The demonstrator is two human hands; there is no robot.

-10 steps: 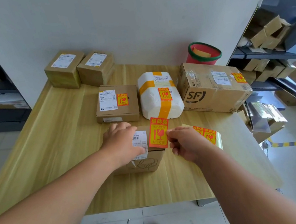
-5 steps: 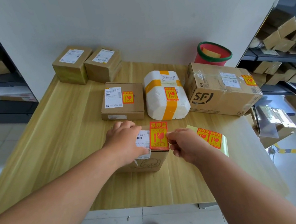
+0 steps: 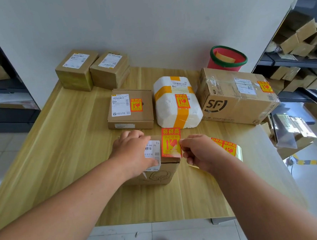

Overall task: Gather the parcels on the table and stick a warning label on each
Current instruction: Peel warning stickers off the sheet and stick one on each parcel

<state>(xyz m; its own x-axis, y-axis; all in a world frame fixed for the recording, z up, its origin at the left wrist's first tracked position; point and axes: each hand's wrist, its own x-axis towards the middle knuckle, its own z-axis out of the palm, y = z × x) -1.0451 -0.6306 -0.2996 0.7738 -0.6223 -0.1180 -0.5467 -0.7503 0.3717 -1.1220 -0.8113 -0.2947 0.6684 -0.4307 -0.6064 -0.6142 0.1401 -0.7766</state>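
A small cardboard parcel [image 3: 159,175] sits near the table's front edge. My left hand [image 3: 132,151] lies flat on its top, partly covering its white shipping label [image 3: 153,150]. My right hand [image 3: 197,152] pinches a red-and-yellow warning label [image 3: 171,142] by its right edge, holding it over the parcel's right side, and also carries the label strip [image 3: 225,147]. Behind stand a flat brown box [image 3: 132,108], a white foam parcel [image 3: 175,102] and a large SF carton [image 3: 234,93], each with a warning label. Two small boxes [image 3: 78,69] [image 3: 109,69] at the back left carry only shipping labels.
The wooden table [image 3: 61,152] stands against a white partition [image 3: 140,21]. A red bin with a green rim [image 3: 226,58] sits behind the SF carton. Shelves of cardboard boxes [image 3: 300,40] stand at the right, dark shelving at the left.
The warning label has come down from tilted above the parcel to close over its top right side. My left hand has stayed on the parcel.
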